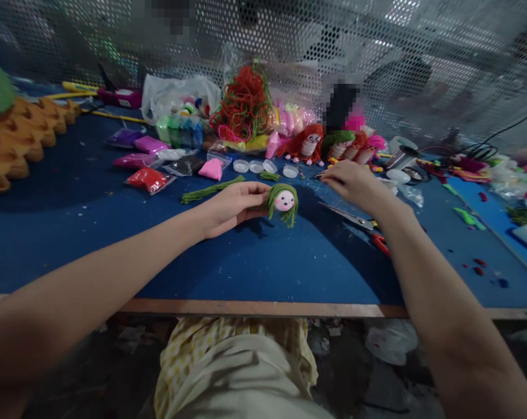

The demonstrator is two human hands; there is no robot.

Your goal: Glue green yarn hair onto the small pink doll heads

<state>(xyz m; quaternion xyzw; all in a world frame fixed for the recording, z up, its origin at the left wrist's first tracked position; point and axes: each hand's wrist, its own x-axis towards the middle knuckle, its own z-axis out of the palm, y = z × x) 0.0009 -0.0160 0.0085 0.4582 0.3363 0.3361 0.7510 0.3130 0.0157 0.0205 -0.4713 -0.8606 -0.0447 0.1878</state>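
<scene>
My left hand (235, 208) is closed round the back of a small doll head (285, 200) with a pale face, pink cheeks and green yarn hair, held just over the blue table. Farther right, my right hand (349, 181) has its fingers pinched together near the front of the finished dolls (309, 144); whatever may be in the pinch is too small to make out. Beneath my right wrist lie scissors (355, 220) with red handles, partly covered by the forearm. A bundle of green yarn (211, 189) rests behind my left hand, and a short piece of green yarn (269, 176) lies near small clear round lids (290, 171).
Several bags of coloured clay (149, 180) lie at the left, with a heap of red and green yarn (246, 102) behind. An orange egg-tray-like piece (23, 137) stands far left. A perforated metal panel (285, 35) closes off the back. Clay scraps (479, 266) dot the right side.
</scene>
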